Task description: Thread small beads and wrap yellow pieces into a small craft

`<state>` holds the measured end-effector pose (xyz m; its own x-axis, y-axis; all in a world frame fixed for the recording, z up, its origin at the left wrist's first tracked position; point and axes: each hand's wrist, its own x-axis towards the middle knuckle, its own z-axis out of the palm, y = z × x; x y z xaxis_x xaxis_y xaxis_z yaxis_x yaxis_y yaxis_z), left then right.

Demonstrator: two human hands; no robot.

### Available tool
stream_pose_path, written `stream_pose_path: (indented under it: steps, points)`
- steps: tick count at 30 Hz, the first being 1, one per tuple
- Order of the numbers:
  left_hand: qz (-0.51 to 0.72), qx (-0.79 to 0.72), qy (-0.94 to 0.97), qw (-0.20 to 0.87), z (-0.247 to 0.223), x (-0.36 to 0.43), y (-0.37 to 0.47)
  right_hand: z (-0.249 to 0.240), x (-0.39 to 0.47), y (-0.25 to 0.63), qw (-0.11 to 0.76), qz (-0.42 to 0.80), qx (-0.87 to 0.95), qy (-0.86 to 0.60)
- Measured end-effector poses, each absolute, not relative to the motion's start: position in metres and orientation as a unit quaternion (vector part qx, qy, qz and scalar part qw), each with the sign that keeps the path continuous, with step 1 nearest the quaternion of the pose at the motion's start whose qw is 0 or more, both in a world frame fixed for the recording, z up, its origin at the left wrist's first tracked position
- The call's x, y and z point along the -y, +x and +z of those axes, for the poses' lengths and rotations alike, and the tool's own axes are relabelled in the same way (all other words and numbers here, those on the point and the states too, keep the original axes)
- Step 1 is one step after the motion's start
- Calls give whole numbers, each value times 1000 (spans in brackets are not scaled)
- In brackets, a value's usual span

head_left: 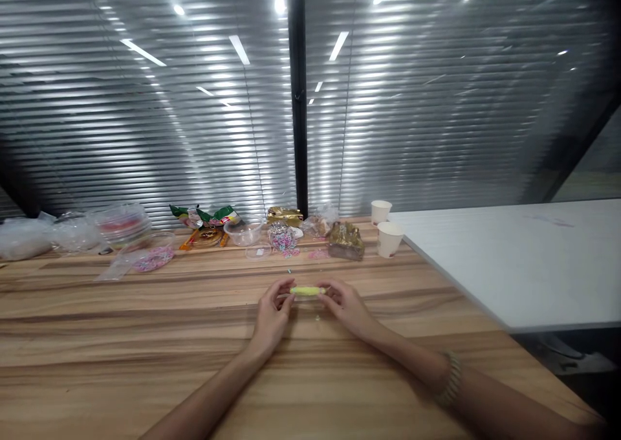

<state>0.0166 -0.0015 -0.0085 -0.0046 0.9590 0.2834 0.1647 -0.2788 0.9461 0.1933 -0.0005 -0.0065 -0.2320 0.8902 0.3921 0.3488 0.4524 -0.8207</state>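
Note:
A short yellow-green stick-like piece (pixel 308 291) is held level between my two hands, over the middle of the wooden table (pixel 145 356). My left hand (pixel 275 307) pinches its left end between thumb and fingers. At the other end, the thumb and fingers of my right hand (pixel 347 305) are closed on it. What the piece is made of is too small to tell. A tiny teal bit (pixel 290 271) lies on the table just beyond it.
Along the back stand paper cups (pixel 389 239), a gold wrapped block (pixel 346 241), a clear bowl (pixel 242 233), a pile of pink and pastel bits (pixel 285 239) and snack packets (pixel 208 217). Plastic lids (pixel 121 223) and bags are at left. A white table (pixel 524 265) adjoins at right.

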Motion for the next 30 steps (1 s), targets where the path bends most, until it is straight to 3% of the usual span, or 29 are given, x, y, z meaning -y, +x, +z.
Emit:
stream_pose_path:
  steps: [30]
  points:
    - [532, -467, 602, 370, -10, 0, 16, -5, 1, 193, 438, 320, 722, -430]
